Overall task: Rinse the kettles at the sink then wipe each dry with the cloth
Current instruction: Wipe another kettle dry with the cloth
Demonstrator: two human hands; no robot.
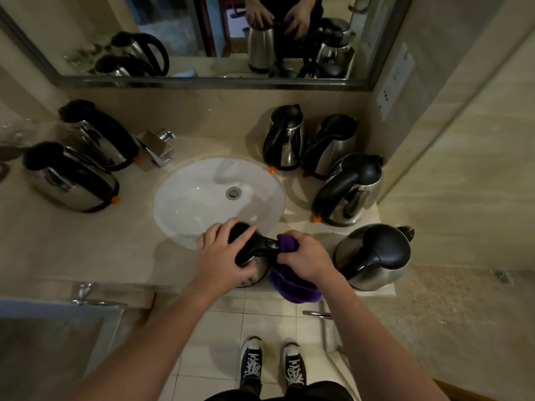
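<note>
No readable text, brand, number or label anywhere. The pale rectangular wall plate (397, 79) right of the mirror carries faint marks, too blurred to read. The black canvas sneakers (272, 364) on the floor tiles show only white laces, no legible logo.

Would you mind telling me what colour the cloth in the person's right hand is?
The soft wiping cloth is purple, clearest in the head view.

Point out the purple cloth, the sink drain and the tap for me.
purple cloth (292, 285): head view, hanging lower fold.
sink drain (233, 193): head view, metal ring in the basin.
tap (158, 146): head view, chrome body.
</note>
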